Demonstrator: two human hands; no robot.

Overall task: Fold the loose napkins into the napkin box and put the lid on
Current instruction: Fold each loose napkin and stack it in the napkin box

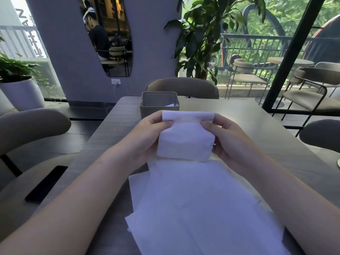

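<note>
White folded napkin pinched by my left hand and right hand, hiding napkin box front. Loose napkins below on grey table. Black phone left.

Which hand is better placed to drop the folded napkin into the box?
Marginal call: left. Both the left hand and right hand pinch the folded napkin; the open napkin box sits just beyond, slightly towards the left.
</note>
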